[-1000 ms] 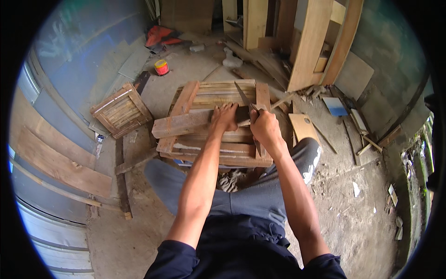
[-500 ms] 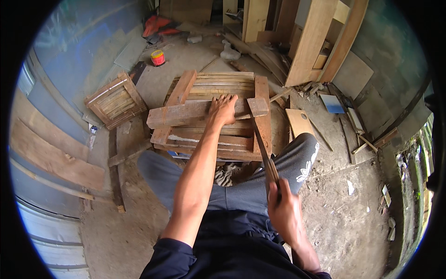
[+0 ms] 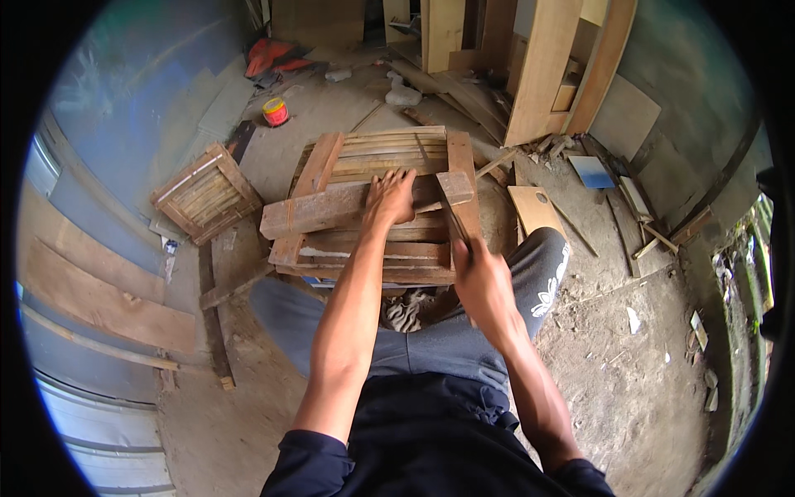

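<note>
A rough, weathered wooden plank (image 3: 319, 209) lies crosswise over a slatted wooden frame (image 3: 315, 170) in front of me. My left hand (image 3: 389, 197) bears down on the plank right of its middle, fingers reaching over the far edge, gripping it. Close to the plank's right end, the long thin blade of a handsaw (image 3: 454, 211) crosses the wood. My right hand (image 3: 484, 286) is closed round the saw's handle, which it mostly hides. How deep the cut goes cannot be made out.
My bent legs flank the frame. A smaller slatted panel (image 3: 207, 190) leans at the left, with a red and yellow tub (image 3: 275, 112) beyond it. Tall boards (image 3: 542, 74) stand at the back right. Offcuts, a board with a hole (image 3: 534, 211) and scraps litter the right-hand floor.
My right hand has pushed the saw forward, away from me, so its handle is now much nearer the plank. The left hand still holds the plank in place. The view has shifted slightly.
</note>
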